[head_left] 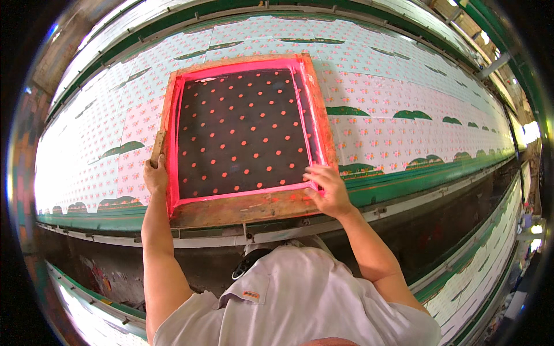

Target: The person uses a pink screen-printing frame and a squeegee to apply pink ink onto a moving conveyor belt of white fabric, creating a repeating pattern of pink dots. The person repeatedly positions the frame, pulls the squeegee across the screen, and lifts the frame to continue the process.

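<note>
A wood-framed printing screen (242, 213) lies on the long table in front of me. Its dark mesh (239, 132) carries rows of small red-orange dots, bordered by bright pink ink. My left hand (154, 173) is closed round a wooden grip piece (158, 145) on the screen's left side. At the lower right inner corner is my right hand (328, 189), its thumb and fingers apart over the pink-smeared edge. A narrow pink line runs down the mesh's right side, close to those fingers. Whether the right fingertips touch the frame is hard to tell.
Pale sheets (369, 135) printed with small pink flowers cover the green table (398, 184), with scalloped green gaps between them. A metal rail (369, 214) runs along its near edge. Another sheet-covered table (479, 282) stands behind me to the right, across a dark aisle.
</note>
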A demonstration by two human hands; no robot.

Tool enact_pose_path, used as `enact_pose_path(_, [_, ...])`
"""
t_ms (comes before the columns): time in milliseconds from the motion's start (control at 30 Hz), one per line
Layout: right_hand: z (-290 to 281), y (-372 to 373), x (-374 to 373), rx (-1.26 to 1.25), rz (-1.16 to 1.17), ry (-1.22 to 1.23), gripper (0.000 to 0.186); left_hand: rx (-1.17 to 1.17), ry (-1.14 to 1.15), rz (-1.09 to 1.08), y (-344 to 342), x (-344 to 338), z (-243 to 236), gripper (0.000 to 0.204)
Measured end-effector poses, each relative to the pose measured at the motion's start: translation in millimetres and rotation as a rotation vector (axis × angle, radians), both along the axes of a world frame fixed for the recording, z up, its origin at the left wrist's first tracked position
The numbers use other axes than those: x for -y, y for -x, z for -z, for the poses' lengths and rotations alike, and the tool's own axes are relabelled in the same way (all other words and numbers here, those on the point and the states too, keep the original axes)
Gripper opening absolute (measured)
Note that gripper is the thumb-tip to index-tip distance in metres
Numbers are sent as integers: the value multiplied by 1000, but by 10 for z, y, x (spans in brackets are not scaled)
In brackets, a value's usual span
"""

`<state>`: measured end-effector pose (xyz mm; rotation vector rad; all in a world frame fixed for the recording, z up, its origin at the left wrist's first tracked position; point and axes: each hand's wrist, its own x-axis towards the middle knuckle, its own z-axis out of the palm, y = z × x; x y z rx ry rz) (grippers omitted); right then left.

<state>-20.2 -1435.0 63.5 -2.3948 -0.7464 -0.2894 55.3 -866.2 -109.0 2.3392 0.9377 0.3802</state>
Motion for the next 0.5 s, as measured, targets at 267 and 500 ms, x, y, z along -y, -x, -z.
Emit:
enact_pose_path(267, [320,-566,716,-7,201,-28,73,-51,-6,-18,7,50,-95,63])
enact_pose_path(500, [746,-1044,727,-234,271,-499,80,115,106,-12,0,-44,16,61])
